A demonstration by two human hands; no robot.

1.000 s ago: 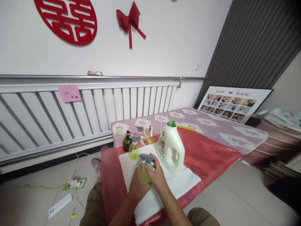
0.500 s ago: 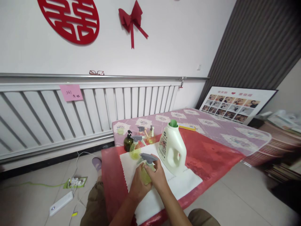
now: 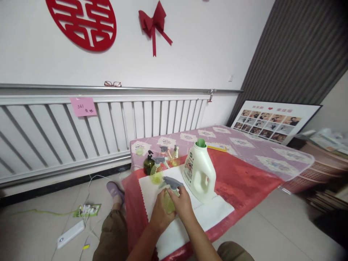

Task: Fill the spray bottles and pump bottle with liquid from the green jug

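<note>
Both my hands hold a spray bottle with yellowish liquid and a grey trigger head, over the white cloth. My left hand is wrapped round the bottle's body. My right hand grips its upper part, close under the grey head. Just beyond stands a second spray bottle with yellow liquid. A dark green pump bottle is left of it. To the right, a large pale green detergent jug stands upright, a green piece in its mouth.
More spray bottles stand behind. A yellow box lies on the purple patterned tablecloth, with red sheeting over its front. A power strip and a white power bank lie on the floor, left.
My hands keep their grip on the spray bottle, almost unmoved. My left foot and knee have shifted slightly to the right, and the red sheeting's left edge has moved with them.
</note>
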